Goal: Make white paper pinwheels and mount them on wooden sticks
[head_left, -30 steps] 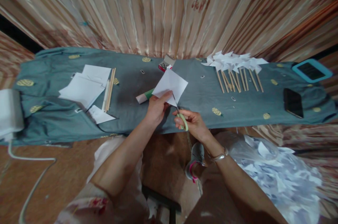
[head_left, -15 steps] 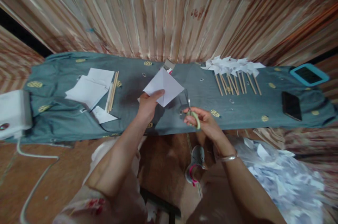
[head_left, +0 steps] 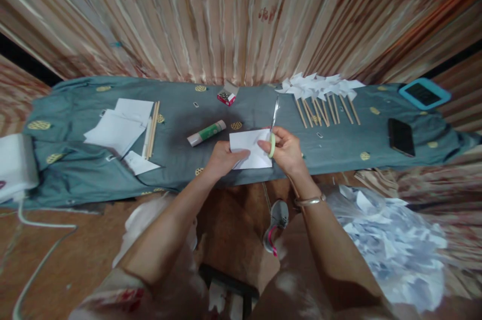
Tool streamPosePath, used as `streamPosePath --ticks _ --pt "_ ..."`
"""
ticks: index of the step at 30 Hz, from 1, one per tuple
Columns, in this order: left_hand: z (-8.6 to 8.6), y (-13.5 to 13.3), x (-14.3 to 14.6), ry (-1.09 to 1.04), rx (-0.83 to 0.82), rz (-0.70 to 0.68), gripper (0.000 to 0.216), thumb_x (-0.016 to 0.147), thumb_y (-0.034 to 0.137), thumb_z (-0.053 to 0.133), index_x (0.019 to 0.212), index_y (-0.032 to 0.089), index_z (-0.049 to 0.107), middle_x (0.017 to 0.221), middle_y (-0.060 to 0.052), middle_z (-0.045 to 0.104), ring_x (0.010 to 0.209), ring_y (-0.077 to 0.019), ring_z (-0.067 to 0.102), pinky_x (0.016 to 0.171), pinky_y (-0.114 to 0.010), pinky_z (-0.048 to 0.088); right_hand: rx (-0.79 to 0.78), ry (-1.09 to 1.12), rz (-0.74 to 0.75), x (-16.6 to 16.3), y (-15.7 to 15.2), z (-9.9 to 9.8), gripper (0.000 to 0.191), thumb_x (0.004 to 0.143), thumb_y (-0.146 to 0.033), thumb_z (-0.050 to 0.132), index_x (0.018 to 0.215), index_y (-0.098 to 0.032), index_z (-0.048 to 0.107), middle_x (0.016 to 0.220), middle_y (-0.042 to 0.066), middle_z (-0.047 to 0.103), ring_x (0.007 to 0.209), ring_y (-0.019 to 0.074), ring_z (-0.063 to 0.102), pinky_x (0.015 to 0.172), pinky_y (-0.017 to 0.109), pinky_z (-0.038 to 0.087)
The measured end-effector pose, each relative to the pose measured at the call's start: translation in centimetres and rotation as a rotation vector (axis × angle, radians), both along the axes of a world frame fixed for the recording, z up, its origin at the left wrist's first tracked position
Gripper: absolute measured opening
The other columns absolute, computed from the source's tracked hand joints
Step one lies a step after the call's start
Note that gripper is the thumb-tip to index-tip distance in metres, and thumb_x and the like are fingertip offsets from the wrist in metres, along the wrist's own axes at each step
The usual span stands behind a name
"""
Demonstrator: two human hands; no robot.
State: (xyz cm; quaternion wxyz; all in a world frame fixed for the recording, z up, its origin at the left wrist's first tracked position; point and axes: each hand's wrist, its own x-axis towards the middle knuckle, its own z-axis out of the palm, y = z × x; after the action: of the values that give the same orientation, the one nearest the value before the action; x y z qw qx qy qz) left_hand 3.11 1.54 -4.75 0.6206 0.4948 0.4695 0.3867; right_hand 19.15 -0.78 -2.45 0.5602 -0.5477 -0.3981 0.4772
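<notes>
A white square of paper (head_left: 246,140) is held over the near edge of the cloth-covered table. My left hand (head_left: 223,160) pinches its left side, thumb on top. My right hand (head_left: 286,150) grips scissors (head_left: 274,111) by their light-green handle, blades pointing up and away from me, and its thumb also presses on the paper's right side. A glue stick (head_left: 207,133) with a green label lies left of the paper. Behind it stands an opened small red box (head_left: 227,96); its contents are too small to name.
White paper pinwheels (head_left: 320,86) on wooden sticks lie back right. A blue-framed tablet (head_left: 425,94) and a phone (head_left: 401,137) rest at the right end. Paper sheets (head_left: 116,129) and sticks (head_left: 153,130) lie left, near a white device (head_left: 17,167). A bag of paper pieces (head_left: 395,244) stands below right.
The paper has turned from a diamond to square-on and moved right and nearer. My right hand has come up to it with the scissors. The glue stick now shows fully.
</notes>
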Motion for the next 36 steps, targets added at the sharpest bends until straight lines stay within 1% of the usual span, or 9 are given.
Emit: streamPosePath --ticks 3,6,12,19,24,29,33,34,36 --pt "-0.1 0.0 -0.1 -0.034 -0.037 0.001 0.021 0.055 0.029 0.076 0.068 0.012 0.074 0.063 -0.002 0.068 0.054 -0.0128 0.055 0.054 -0.023 0.042 0.005 0.026 -0.042 0.1 0.3 0.2 0.051 0.041 -0.031 0.087 0.084 -0.021 0.062 0.053 -0.008 0.062 0.05 0.011 0.055 0.052 0.024 0.045" --pt "0.0 -0.1 -0.4 -0.063 -0.036 -0.012 0.019 0.055 0.03 0.075 0.065 0.014 0.073 0.061 0.0 0.068 0.054 -0.0112 0.053 0.056 -0.023 0.041 0.016 0.048 -0.088 0.5 0.5 0.5 0.05 0.041 -0.031 0.086 0.083 -0.021 0.06 0.055 -0.008 0.063 0.052 0.0117 0.058 0.054 0.024 0.047" --pt "0.7 -0.3 -1.1 0.036 0.032 0.003 0.018 0.056 0.033 0.073 0.054 0.016 0.068 0.05 0.003 0.058 0.05 -0.0083 0.044 0.05 -0.021 0.032 0.067 0.05 -0.132 1.0 0.6 0.5 0.045 0.044 -0.035 0.084 0.08 -0.02 0.061 0.057 -0.006 0.065 0.053 0.0129 0.06 0.054 0.026 0.048" --pt "1.2 -0.7 -1.9 0.024 0.021 0.039 0.02 0.053 0.035 0.075 0.056 0.016 0.068 0.051 0.003 0.058 0.05 -0.0084 0.044 0.051 -0.022 0.032 0.066 0.056 -0.161 0.8 0.7 0.4 0.047 0.044 -0.039 0.084 0.08 -0.02 0.06 0.061 -0.004 0.068 0.059 0.0165 0.064 0.059 0.03 0.05" --pt "1.4 -0.7 -2.4 0.021 0.015 0.09 0.02 0.052 0.034 0.075 0.056 0.016 0.069 0.052 0.002 0.06 0.052 -0.0089 0.046 0.053 -0.022 0.034 0.096 0.08 -0.166 0.7 1.0 0.3 0.045 0.044 -0.038 0.085 0.078 -0.02 0.061 0.061 -0.004 0.067 0.058 0.0146 0.062 0.059 0.028 0.049" --pt "1.8 -0.5 -3.3 -0.009 0.013 0.146 0.017 0.05 0.031 0.077 0.056 0.017 0.07 0.059 -0.001 0.066 0.059 -0.0127 0.055 0.06 -0.025 0.042 0.131 0.142 -0.21 1.1 1.3 0.2 0.038 0.045 -0.03 0.084 0.074 -0.019 0.062 0.065 -0.006 0.068 0.056 0.0101 0.058 0.059 0.024 0.047" --pt "1.7 -1.1 -2.9 -0.143 -0.02 0.228 0.026 0.057 0.04 0.078 0.066 0.016 0.072 0.069 -0.004 0.07 0.068 -0.0141 0.061 0.068 -0.025 0.046 0.119 0.247 -0.258 0.2 1.5 -0.3 0.03 0.049 -0.027 0.081 0.071 -0.019 0.061 0.066 -0.005 0.068 0.057 0.0106 0.059 0.063 0.026 0.049" --pt "1.6 -1.4 -2.6 -0.195 -0.046 0.22 0.03 0.06 0.043 0.077 0.071 0.016 0.073 0.075 -0.005 0.071 0.074 -0.0152 0.063 0.071 -0.026 0.047 0.107 0.275 -0.264 -0.3 1.5 -0.5 0.03 0.05 -0.027 0.08 0.071 -0.019 0.061 0.067 -0.004 0.069 0.059 0.0115 0.06 0.064 0.027 0.05" --pt "1.5 -2.0 -1.7 -0.293 -0.095 0.156 0.034 0.062 0.045 0.078 0.078 0.016 0.072 0.086 -0.007 0.072 0.085 -0.0179 0.065 0.076 -0.027 0.048 0.078 0.322 -0.26 -1.5 1.6 -0.9 0.03 0.052 -0.028 0.079 0.073 -0.019 0.061 0.069 -0.003 0.07 0.062 0.0133 0.062 0.066 0.029 0.051"
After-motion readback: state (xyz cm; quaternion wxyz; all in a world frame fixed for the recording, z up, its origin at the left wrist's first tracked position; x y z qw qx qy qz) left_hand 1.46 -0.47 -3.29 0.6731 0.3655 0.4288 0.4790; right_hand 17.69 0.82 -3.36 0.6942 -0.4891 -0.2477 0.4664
